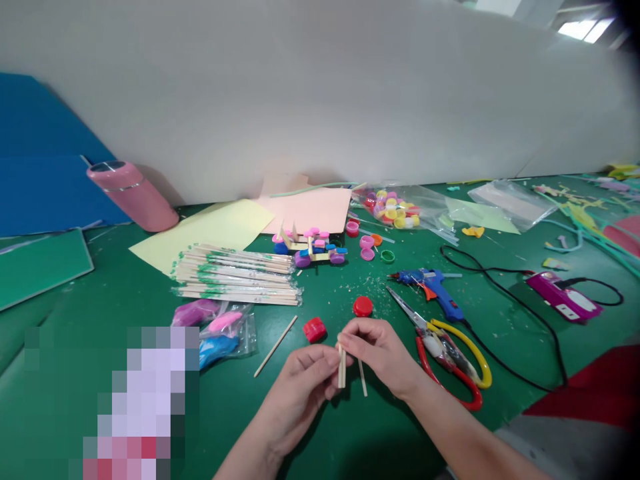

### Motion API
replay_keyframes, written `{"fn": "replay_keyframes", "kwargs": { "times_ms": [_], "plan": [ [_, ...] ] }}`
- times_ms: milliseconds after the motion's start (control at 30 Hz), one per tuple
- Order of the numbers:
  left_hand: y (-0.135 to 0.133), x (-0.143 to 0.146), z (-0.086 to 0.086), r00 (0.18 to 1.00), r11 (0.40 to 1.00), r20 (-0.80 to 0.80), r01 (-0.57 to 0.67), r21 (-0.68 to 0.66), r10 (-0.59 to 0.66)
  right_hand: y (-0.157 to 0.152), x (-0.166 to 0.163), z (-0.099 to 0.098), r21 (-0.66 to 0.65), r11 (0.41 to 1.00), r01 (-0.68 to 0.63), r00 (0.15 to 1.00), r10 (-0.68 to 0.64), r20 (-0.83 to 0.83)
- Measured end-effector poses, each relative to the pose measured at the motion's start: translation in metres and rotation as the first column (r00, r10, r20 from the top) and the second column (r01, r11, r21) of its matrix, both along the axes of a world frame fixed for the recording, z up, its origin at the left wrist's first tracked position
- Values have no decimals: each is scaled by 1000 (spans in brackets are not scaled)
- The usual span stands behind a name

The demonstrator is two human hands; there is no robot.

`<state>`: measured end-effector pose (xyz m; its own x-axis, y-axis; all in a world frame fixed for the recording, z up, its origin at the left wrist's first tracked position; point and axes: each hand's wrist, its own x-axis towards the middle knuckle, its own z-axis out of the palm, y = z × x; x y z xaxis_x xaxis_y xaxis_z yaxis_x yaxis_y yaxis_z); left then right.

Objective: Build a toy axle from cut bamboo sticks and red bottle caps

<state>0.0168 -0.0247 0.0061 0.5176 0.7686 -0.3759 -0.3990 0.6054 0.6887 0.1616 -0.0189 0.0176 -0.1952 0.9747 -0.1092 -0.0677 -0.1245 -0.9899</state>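
Note:
Between both hands are a couple of short, pale wooden sticks [342, 370], upright and side by side. My left hand [309, 377] pinches them from the left, and my right hand [377, 350] has thumb and fingertips closed near their top. Just below my right fingers, a thin wooden stick [363, 381] lies on the table. A red bottle cap [363, 307] sits right beyond the right hand. Beyond the left hand are red caps [315, 329] lying on their side. Another loose stick [276, 346] rests farther left.
Wrapped wooden sticks [235, 273] lie left of centre, before small toy-like cars [315, 250]. To the right are scissors [450, 357], a blue glue gun [435, 290] and a purple corded device [565, 297]. A pink bottle [133, 195] and bagged caps [393, 208] stand farther back.

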Motion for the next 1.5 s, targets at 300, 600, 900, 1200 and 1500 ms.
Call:
{"fn": "replay_keyframes", "kwargs": {
  "times_ms": [300,600,900,1200,1500],
  "plan": [
    [0,0,3,998,997,63,-27,-77,32,0,1,2,24,1000,1,1000,-1,-5],
    [1,2,4,996,993,15,-84,-82,85,-11,15,1,174,979,-107,978,73,194],
    [3,2,-1,996,994,-50,-81,-71,78,-16,17,-4,353,904,-240,856,26,515],
    [0,1,0,998,998,-52,-47,-31,46,-16,17,-7,372,904,-211,879,9,477],
    [0,2,3,980,998,-197,33,51,-22,-17,16,-11,355,920,-169,909,6,417]
  ]
}}
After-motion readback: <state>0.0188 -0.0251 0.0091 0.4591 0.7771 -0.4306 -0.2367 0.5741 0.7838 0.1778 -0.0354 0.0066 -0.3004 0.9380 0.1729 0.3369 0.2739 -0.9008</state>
